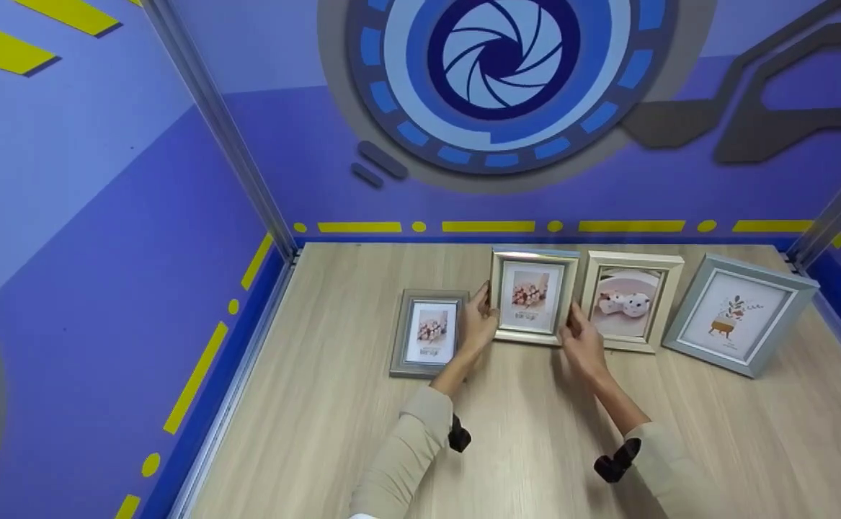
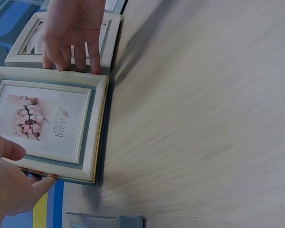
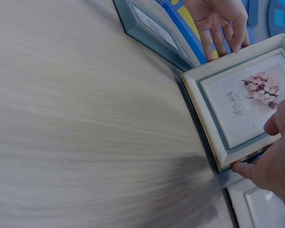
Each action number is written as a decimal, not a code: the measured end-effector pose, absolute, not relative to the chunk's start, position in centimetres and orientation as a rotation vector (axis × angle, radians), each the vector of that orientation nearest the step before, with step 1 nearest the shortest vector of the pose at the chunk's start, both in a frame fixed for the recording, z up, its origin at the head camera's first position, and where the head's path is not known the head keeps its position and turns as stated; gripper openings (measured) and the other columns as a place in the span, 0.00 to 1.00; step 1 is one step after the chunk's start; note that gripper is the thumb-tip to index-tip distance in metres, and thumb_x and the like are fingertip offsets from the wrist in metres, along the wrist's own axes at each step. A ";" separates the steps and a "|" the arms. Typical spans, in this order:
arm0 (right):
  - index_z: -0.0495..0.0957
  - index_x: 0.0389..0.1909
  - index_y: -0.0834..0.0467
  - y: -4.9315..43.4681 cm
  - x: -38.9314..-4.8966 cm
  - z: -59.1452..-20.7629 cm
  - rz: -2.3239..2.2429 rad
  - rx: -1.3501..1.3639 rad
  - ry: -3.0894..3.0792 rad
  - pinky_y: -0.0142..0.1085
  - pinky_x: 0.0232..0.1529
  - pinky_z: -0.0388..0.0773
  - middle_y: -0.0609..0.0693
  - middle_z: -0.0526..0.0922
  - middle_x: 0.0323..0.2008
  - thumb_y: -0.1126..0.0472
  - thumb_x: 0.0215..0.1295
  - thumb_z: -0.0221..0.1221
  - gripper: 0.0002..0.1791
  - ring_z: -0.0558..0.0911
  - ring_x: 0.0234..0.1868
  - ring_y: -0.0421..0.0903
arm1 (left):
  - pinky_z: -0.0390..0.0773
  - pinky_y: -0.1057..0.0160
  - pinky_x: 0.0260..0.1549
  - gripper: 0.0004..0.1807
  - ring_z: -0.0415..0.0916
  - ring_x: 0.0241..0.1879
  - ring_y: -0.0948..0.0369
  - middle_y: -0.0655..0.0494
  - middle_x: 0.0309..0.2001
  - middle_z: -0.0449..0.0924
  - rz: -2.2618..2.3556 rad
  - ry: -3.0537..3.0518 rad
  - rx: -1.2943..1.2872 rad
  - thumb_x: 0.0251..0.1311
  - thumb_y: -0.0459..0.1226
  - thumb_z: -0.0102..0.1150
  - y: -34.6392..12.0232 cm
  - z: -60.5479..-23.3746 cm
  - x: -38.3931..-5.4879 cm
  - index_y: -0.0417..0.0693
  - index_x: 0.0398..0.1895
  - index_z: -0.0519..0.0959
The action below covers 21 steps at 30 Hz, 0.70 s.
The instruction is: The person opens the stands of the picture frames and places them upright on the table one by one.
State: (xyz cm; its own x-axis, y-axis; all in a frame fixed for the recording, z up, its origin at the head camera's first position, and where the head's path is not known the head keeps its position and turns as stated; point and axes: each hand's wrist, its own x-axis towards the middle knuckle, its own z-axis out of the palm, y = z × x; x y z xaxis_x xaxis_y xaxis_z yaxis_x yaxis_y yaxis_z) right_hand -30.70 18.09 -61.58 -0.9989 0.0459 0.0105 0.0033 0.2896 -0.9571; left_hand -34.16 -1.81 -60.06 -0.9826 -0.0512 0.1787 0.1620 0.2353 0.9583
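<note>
Between my two hands is a pale gold-rimmed picture frame [image 1: 530, 297] with a pink flower print, upright and leaning slightly back. My left hand [image 1: 476, 324] grips its left side, fingers along the edge and thumb toward the front, as the left wrist view also shows. On the opposite side, my right hand [image 1: 584, 344] holds the lower right edge; its thumb [image 3: 273, 124] is over the front. A smaller grey-brown picture frame [image 1: 398, 339] stands just left of my left hand, partly behind it. Close on the right is a cream picture frame [image 1: 669, 303] with a photo of round spotted things.
A grey-blue picture frame [image 1: 788, 317] with a plant drawing stands angled at the far right. All the frames rest toward the back of a wood-grain table [image 1: 521, 447]. Blue-purple panels [image 1: 290, 166] with metal corner posts enclose its back and sides.
</note>
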 end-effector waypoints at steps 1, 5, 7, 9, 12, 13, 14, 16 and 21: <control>0.43 0.80 0.66 18.1 -30.7 -61.6 1.861 -0.034 -2.492 0.44 0.76 0.57 0.66 0.50 0.79 0.71 0.76 0.44 0.35 0.55 0.80 0.60 | 0.80 0.59 0.60 0.34 0.76 0.65 0.44 0.33 0.70 0.69 -1.851 -2.331 -0.113 0.59 0.20 0.51 -1.8 -60.1 -34.1 0.30 0.73 0.64; 0.39 0.81 0.64 18.3 -30.6 -61.7 1.867 0.010 -2.528 0.45 0.77 0.54 0.66 0.46 0.80 0.72 0.76 0.44 0.37 0.52 0.81 0.59 | 0.81 0.62 0.52 0.39 0.77 0.63 0.46 0.37 0.74 0.65 -1.770 -2.430 -0.104 0.59 0.21 0.53 -1.9 -60.2 -33.4 0.37 0.77 0.60; 0.38 0.81 0.63 18.3 -30.6 -61.7 1.853 0.023 -2.551 0.46 0.78 0.54 0.65 0.46 0.80 0.72 0.76 0.44 0.39 0.52 0.81 0.60 | 0.80 0.63 0.40 0.42 0.79 0.52 0.47 0.38 0.76 0.62 -1.718 -2.490 -0.109 0.59 0.22 0.54 -1.8 -60.2 -33.1 0.40 0.79 0.58; 0.38 0.81 0.64 18.4 -30.7 -61.8 1.825 0.032 -2.556 0.46 0.78 0.54 0.66 0.46 0.79 0.72 0.75 0.45 0.39 0.53 0.80 0.61 | 0.77 0.67 0.31 0.45 0.79 0.38 0.52 0.39 0.77 0.61 -1.677 -2.542 -0.103 0.58 0.23 0.55 -1.7 -60.3 -32.9 0.44 0.81 0.55; 0.39 0.81 0.64 18.4 -30.9 -62.0 1.795 0.025 -2.549 0.47 0.78 0.55 0.67 0.47 0.79 0.71 0.75 0.46 0.39 0.53 0.80 0.62 | 0.67 0.70 0.21 0.47 0.64 0.23 0.61 0.39 0.77 0.59 -1.662 -2.572 -0.100 0.57 0.24 0.56 -1.6 -60.3 -32.9 0.48 0.82 0.52; 0.39 0.81 0.64 18.4 -30.9 -62.1 1.783 0.028 -2.552 0.48 0.78 0.55 0.68 0.47 0.79 0.71 0.75 0.46 0.39 0.53 0.80 0.63 | 0.66 0.71 0.20 0.48 0.61 0.21 0.62 0.40 0.78 0.59 -1.665 -2.578 -0.095 0.57 0.24 0.57 -1.5 -60.3 -32.9 0.49 0.82 0.52; 0.39 0.81 0.64 18.4 -30.9 -62.2 1.769 0.024 -2.558 0.48 0.78 0.55 0.68 0.47 0.79 0.71 0.75 0.46 0.39 0.54 0.80 0.63 | 0.67 0.71 0.20 0.48 0.61 0.20 0.63 0.40 0.78 0.59 -1.670 -2.579 -0.090 0.57 0.24 0.57 -1.5 -60.3 -32.9 0.50 0.82 0.51; 0.39 0.81 0.62 18.5 -30.9 -62.2 1.764 0.027 -2.572 0.48 0.78 0.55 0.68 0.47 0.79 0.70 0.75 0.46 0.40 0.54 0.80 0.63 | 0.70 0.70 0.23 0.48 0.66 0.23 0.61 0.40 0.78 0.59 -1.669 -2.577 -0.089 0.56 0.24 0.57 -1.5 -60.4 -32.8 0.48 0.82 0.52; 0.34 0.81 0.62 18.5 -30.8 -62.0 1.812 0.092 -2.577 0.48 0.79 0.52 0.67 0.41 0.80 0.71 0.76 0.45 0.40 0.49 0.81 0.63 | 0.79 0.65 0.32 0.47 0.76 0.30 0.51 0.37 0.77 0.59 -1.635 -2.586 -0.102 0.56 0.23 0.59 -1.7 -60.7 -32.6 0.43 0.81 0.54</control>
